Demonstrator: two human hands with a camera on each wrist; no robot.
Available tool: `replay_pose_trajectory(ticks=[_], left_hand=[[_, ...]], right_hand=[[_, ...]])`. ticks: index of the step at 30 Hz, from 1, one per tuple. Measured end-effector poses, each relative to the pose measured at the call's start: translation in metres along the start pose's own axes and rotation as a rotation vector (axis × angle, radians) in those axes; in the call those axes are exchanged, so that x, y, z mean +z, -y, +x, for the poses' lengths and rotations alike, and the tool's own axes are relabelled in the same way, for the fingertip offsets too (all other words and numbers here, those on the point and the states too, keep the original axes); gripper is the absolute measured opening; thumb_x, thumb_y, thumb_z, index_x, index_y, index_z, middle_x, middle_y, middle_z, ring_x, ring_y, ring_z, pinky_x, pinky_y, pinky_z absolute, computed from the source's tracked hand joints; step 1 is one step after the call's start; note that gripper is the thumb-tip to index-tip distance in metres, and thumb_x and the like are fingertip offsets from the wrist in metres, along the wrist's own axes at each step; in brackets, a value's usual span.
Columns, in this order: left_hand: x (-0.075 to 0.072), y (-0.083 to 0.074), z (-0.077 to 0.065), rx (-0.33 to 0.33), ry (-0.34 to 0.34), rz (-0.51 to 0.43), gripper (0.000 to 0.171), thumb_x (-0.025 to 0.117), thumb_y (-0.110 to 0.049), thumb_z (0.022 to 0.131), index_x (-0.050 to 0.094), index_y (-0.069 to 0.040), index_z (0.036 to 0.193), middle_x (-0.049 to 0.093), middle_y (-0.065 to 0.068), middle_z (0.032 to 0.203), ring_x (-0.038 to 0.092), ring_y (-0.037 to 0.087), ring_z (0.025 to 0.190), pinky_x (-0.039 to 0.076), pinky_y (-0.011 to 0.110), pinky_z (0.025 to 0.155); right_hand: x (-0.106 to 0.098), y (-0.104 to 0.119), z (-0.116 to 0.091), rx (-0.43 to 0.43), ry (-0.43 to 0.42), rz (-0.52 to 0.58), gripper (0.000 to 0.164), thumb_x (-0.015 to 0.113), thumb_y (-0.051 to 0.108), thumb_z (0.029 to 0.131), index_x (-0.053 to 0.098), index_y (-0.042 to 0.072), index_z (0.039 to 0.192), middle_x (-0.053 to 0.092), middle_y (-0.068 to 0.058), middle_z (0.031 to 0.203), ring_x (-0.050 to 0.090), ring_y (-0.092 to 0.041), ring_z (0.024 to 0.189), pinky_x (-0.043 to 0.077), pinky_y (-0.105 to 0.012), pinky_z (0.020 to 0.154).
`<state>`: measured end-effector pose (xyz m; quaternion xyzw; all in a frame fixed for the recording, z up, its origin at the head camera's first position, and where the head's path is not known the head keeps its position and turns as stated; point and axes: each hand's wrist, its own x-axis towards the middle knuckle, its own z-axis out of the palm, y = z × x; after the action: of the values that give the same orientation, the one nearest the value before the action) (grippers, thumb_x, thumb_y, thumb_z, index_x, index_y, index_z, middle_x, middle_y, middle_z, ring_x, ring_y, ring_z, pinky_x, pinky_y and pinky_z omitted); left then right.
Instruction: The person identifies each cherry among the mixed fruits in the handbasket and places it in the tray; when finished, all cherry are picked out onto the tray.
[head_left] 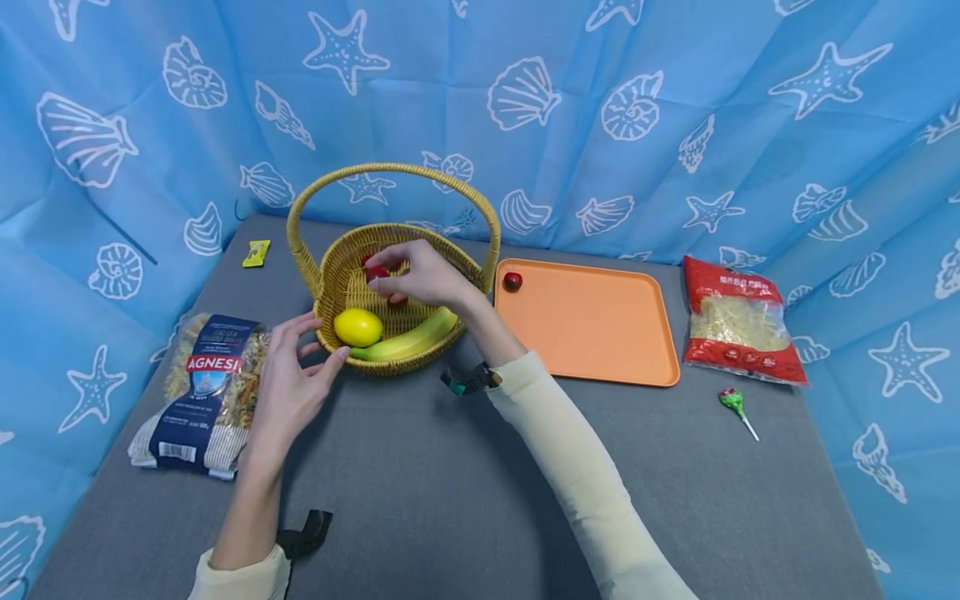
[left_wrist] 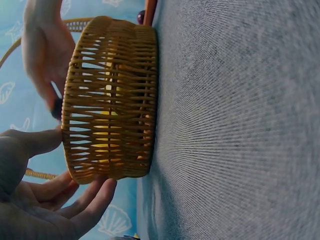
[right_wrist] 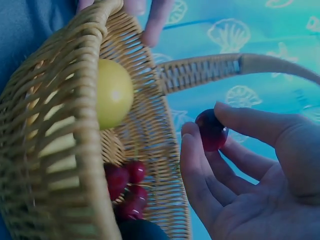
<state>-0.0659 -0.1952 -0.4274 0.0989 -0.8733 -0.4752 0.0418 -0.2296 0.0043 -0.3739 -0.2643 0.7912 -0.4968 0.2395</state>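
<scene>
The wicker basket (head_left: 408,363) stands toward the back of the table, its tall handle upright. At its near left rim, my left hand (head_left: 288,383) grips the edge; the left wrist view shows the thumb on the rim and fingers against the woven side. Above the basket's opening, my right hand (head_left: 423,273) pinches a dark red cherry (right_wrist: 211,131) between thumb and fingertips. Inside lie a yellow lemon (head_left: 358,327), a banana (head_left: 412,340) and several red cherries (right_wrist: 131,185). A dark rounded thing (right_wrist: 144,231) at the right wrist view's bottom edge is unclear.
Right of the basket lies an orange tray (head_left: 592,321) with one dark red cherry (head_left: 513,282). Beyond it are a red pasta bag (head_left: 738,321) and a lollipop (head_left: 738,408). At left are an Agnesi pasta bag (head_left: 202,392) and a yellow wrapped candy (head_left: 256,253). A blue curtain (head_left: 465,92) surrounds the table.
</scene>
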Motion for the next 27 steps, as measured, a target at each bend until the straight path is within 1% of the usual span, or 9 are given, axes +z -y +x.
replay_pose_trajectory(ticks=[3, 6, 8, 10, 13, 15, 18, 23, 27], left_hand=[[0.000, 0.000, 0.000, -0.003, -0.005, -0.002, 0.066, 0.073, -0.028, 0.105, 0.046, -0.004, 0.160, 0.035, 0.019, 0.171, 0.058, 0.048, 0.138, 0.063, 0.061, 0.107], [-0.001, 0.000, 0.000, -0.005, -0.008, -0.001, 0.065, 0.074, -0.027, 0.105, 0.046, -0.004, 0.160, 0.035, 0.019, 0.171, 0.058, 0.048, 0.139, 0.063, 0.060, 0.107], [-0.001, -0.001, 0.000, -0.001, -0.010, 0.002, 0.065, 0.074, -0.027, 0.105, 0.046, -0.003, 0.160, 0.035, 0.019, 0.170, 0.058, 0.048, 0.138, 0.063, 0.060, 0.107], [-0.001, 0.000, 0.000, 0.003, -0.014, 0.005, 0.065, 0.074, -0.026, 0.105, 0.047, -0.003, 0.159, 0.036, 0.019, 0.170, 0.059, 0.048, 0.138, 0.063, 0.059, 0.106], [0.000, 0.000, 0.001, 0.010, -0.019, 0.007, 0.064, 0.074, -0.025, 0.105, 0.048, -0.002, 0.158, 0.037, 0.019, 0.170, 0.059, 0.047, 0.137, 0.063, 0.060, 0.106], [0.000, 0.000, 0.001, 0.012, -0.022, 0.008, 0.063, 0.074, -0.024, 0.105, 0.048, -0.002, 0.158, 0.037, 0.019, 0.170, 0.059, 0.047, 0.137, 0.064, 0.060, 0.106], [0.000, 0.000, 0.001, 0.014, -0.024, 0.011, 0.063, 0.075, -0.024, 0.105, 0.049, -0.002, 0.158, 0.037, 0.019, 0.170, 0.060, 0.047, 0.137, 0.064, 0.060, 0.105], [0.000, 0.000, 0.001, 0.008, -0.027, 0.014, 0.064, 0.075, -0.024, 0.104, 0.048, -0.002, 0.158, 0.037, 0.019, 0.170, 0.059, 0.047, 0.137, 0.063, 0.060, 0.106], [0.000, 0.000, 0.001, 0.012, -0.027, 0.013, 0.064, 0.075, -0.023, 0.104, 0.048, -0.002, 0.158, 0.037, 0.019, 0.170, 0.059, 0.047, 0.137, 0.064, 0.059, 0.106]], right_hand=[[-0.008, 0.004, -0.016, -0.032, -0.008, -0.041, 0.036, 0.076, 0.018, 0.103, 0.073, 0.006, 0.137, 0.074, -0.011, 0.135, 0.081, -0.020, 0.087, 0.070, -0.040, 0.087], [-0.016, 0.009, -0.036, -0.088, -0.019, -0.044, 0.035, 0.075, 0.016, 0.103, 0.072, 0.008, 0.137, 0.075, -0.012, 0.133, 0.082, -0.019, 0.091, 0.065, -0.025, 0.073], [-0.021, 0.012, -0.051, -0.145, -0.038, -0.047, 0.035, 0.076, 0.013, 0.102, 0.072, 0.006, 0.136, 0.074, -0.012, 0.134, 0.082, -0.020, 0.094, 0.064, -0.022, 0.074], [-0.027, 0.014, -0.066, -0.201, -0.056, -0.045, 0.035, 0.077, 0.010, 0.101, 0.072, 0.005, 0.135, 0.071, -0.013, 0.134, 0.081, -0.023, 0.096, 0.064, -0.022, 0.077], [-0.037, 0.016, -0.089, -0.273, -0.079, -0.029, 0.035, 0.078, 0.005, 0.098, 0.072, 0.001, 0.133, 0.066, -0.014, 0.134, 0.080, -0.027, 0.102, 0.069, -0.028, 0.091], [-0.044, 0.016, -0.104, -0.306, -0.090, -0.005, 0.036, 0.078, 0.002, 0.097, 0.072, -0.001, 0.132, 0.065, -0.014, 0.132, 0.079, -0.031, 0.107, 0.070, -0.033, 0.093], [-0.058, 0.012, -0.124, -0.341, -0.126, 0.015, 0.036, 0.077, -0.003, 0.096, 0.072, -0.001, 0.131, 0.065, -0.013, 0.131, 0.077, -0.030, 0.111, 0.069, -0.035, 0.096], [-0.081, -0.006, -0.148, -0.373, -0.277, 0.010, 0.040, 0.078, -0.009, 0.092, 0.071, -0.003, 0.130, 0.068, -0.014, 0.127, 0.076, -0.018, 0.107, 0.069, -0.027, 0.094], [-0.100, -0.032, -0.155, -0.317, -0.427, -0.004, 0.040, 0.078, -0.010, 0.092, 0.069, -0.007, 0.131, 0.066, -0.018, 0.128, 0.077, -0.008, 0.107, 0.067, -0.021, 0.092]])
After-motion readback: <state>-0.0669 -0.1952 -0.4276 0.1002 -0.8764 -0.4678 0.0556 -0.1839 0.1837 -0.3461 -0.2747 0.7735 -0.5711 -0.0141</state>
